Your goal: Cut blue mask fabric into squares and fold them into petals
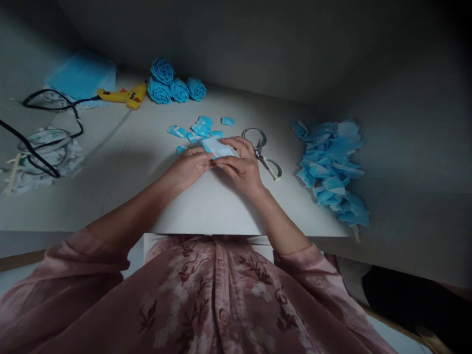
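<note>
A piece of blue and white paper [217, 147] is held between both hands over the white table. My left hand [192, 166] pinches its lower left edge. My right hand [241, 164] grips its right side, thumb below and fingers curved over the top. Several small blue cut pieces [202, 126] lie just beyond the hands. Open scissors [260, 151] with white handles rest right beside my right hand.
Several blue paper roses [162, 71] stand at the back, beside a yellow glue gun [136, 96] with a black cord. Blue sheets [83, 76] lie back left, white scraps [55, 157] at the left. A heap of blue pieces [332, 167] sits at the right.
</note>
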